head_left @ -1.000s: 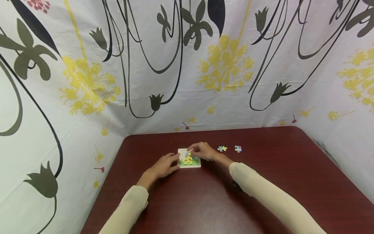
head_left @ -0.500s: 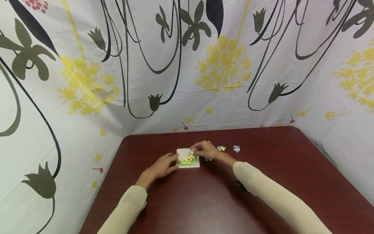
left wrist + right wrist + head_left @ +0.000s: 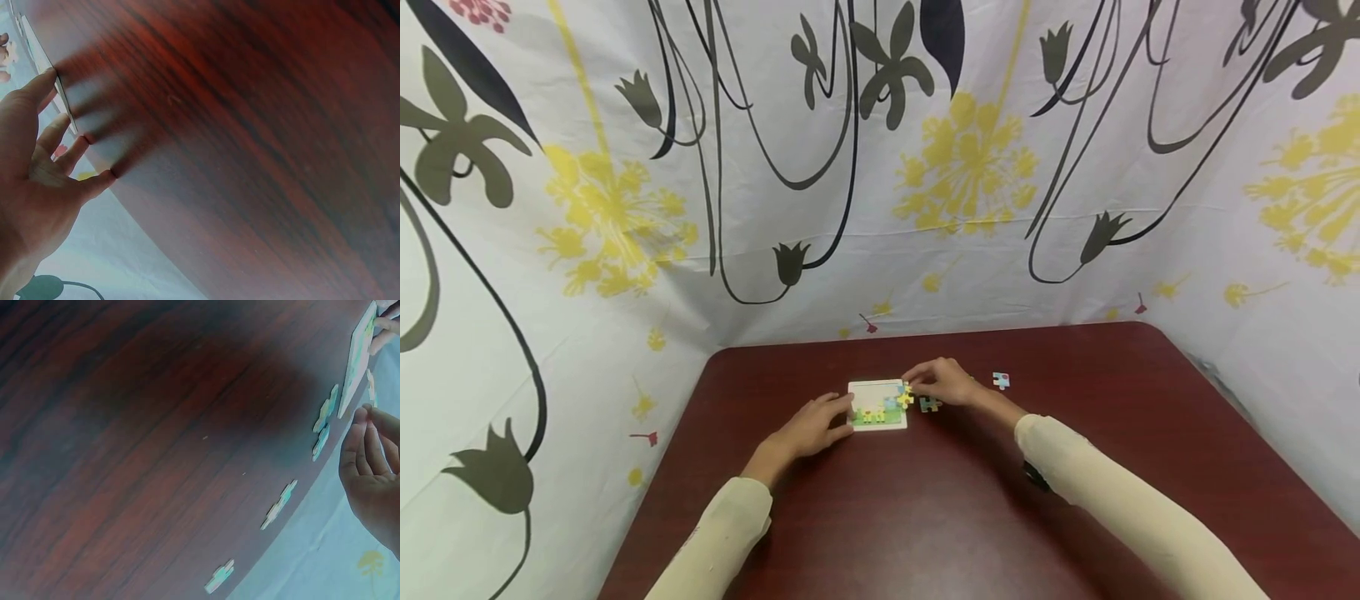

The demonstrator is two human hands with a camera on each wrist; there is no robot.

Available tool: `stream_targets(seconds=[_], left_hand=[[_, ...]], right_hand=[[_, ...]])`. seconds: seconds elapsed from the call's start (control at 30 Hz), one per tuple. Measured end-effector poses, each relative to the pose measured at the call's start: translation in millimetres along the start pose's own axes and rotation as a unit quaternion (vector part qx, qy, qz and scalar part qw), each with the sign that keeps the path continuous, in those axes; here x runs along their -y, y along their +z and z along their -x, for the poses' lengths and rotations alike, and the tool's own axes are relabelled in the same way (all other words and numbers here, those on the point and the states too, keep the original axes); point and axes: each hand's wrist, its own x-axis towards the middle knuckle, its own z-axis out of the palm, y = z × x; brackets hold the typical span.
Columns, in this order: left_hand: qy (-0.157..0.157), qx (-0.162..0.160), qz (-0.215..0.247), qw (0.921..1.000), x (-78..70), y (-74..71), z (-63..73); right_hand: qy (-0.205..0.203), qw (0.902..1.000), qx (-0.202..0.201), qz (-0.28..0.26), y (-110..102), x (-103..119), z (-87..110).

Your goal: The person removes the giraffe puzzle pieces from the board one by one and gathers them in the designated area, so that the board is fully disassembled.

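A small puzzle board (image 3: 867, 393) with a pale frame lies on the table, green and yellow pieces along its lower part. My left hand (image 3: 813, 426) rests at the board's left edge, fingers spread and fairly straight; the left wrist view has the fingertips of the left hand (image 3: 47, 147) along the board's edge. Over the right edge of the board, my right hand (image 3: 946, 382) pinches a yellow and light-blue jigsaw piece (image 3: 906, 396). In the right wrist view, that jigsaw piece (image 3: 371, 389) stands up from the thumb and fingertips of the right hand (image 3: 375, 469).
Loose jigsaw pieces (image 3: 930, 404) lie just right of the board, under the right hand. Farther right is a blue piece with a red spot (image 3: 1001, 380). In the right wrist view, another loose piece (image 3: 279, 505) lies along the table. A patterned cloth (image 3: 790, 325) hangs behind the table.
My right hand has moved right, lifting the yellow and light-blue jigsaw piece from mid-board to the right edge, so more bare board shows. The left hand stays at the left edge.
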Motion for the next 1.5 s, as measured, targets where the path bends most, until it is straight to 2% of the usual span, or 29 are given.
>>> stream_targets(seconds=[0.3, 0.9, 1.2, 1.5], left_hand=[[-0.002, -0.004, -0.002, 1.0, 0.0, 0.4, 0.8], [-0.002, -0.001, -0.009, 1.0, -3.3, -0.6, -0.2], [-0.001, -0.003, -0.007, 1.0, -3.8, -1.8, 0.6], [0.0, -0.001, -0.007, 1.0, -3.6, -1.2, 2.5]], right_hand=[[0.007, 0.9998, -0.011, 0.018, -8, -8, 19.2], [0.023, 0.9985, -0.025, 0.044, -39, -35, 65.2], [0.043, 0.997, -0.024, 0.059, -46, -44, 75.5], [0.041, 0.9949, -0.024, 0.089, -47, -47, 81.1]])
